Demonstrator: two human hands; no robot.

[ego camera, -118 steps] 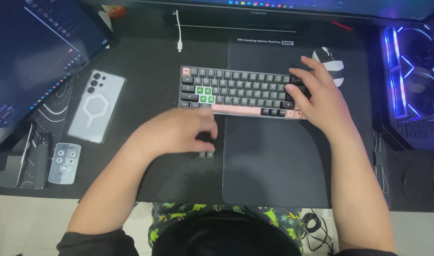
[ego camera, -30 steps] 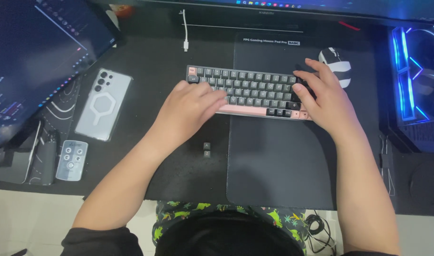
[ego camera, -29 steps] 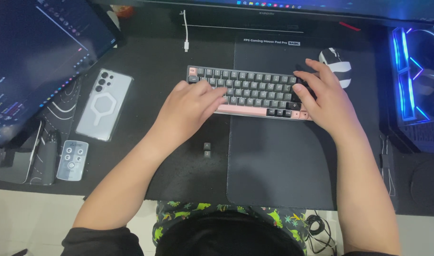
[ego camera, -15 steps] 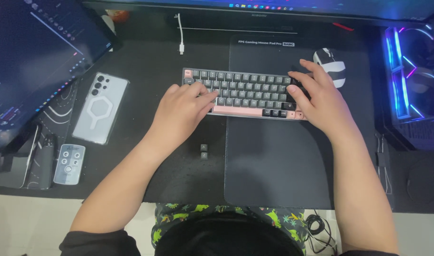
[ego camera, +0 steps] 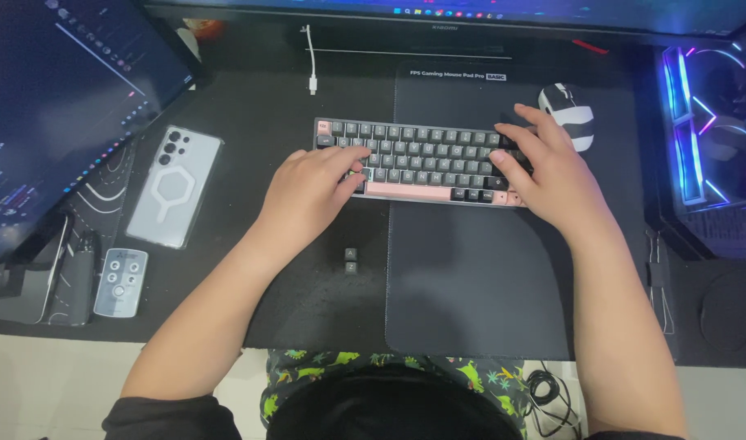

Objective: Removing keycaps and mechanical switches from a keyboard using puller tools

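The compact dark-grey keyboard with a pink front edge lay on the black desk mat. The left hand pressed its left end, fingers curled on keys, while the right hand lay flat, gripping nothing, on its right end. Two loose dark keycaps sat nearer.

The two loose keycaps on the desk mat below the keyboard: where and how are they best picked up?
Probably pinch each of the loose keycaps by its opposite side walls, coming straight down from above. They sit flat, small and squarish, clear of the keyboard and nearest the left hand.
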